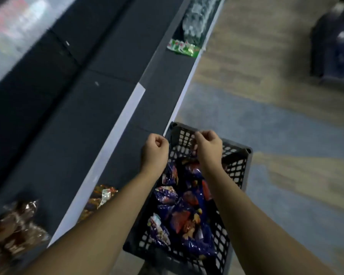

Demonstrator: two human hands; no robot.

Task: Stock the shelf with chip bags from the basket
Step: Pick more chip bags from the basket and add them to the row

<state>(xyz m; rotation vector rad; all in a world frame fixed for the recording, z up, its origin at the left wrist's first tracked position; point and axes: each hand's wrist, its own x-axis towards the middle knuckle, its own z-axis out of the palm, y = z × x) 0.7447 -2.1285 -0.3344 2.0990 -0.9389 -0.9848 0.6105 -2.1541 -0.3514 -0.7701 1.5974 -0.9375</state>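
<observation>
Purple chip bags [184, 213] lie heaped in the black lattice basket [236, 165], which sits on the floor [276, 126] just beside the front edge of the dark shelf [159, 92]. Both hands hover over the basket's far end: the left hand [155, 150] has its fingers curled together into a loose fist holding nothing, and the right hand [208, 147] has its fingers pinched together (whether on anything, I cannot tell). Green packets [184, 47] sit farther along the shelf, and brownish packets [99, 197] lie nearer.

A dark lattice-walled basket [239, 167] stands on the floor against the shelf's front edge, heaped with crumpled purple chip bags [184, 211] printed with red. The dark shelf [163, 92] runs diagonally, its middle stretch bare.
</observation>
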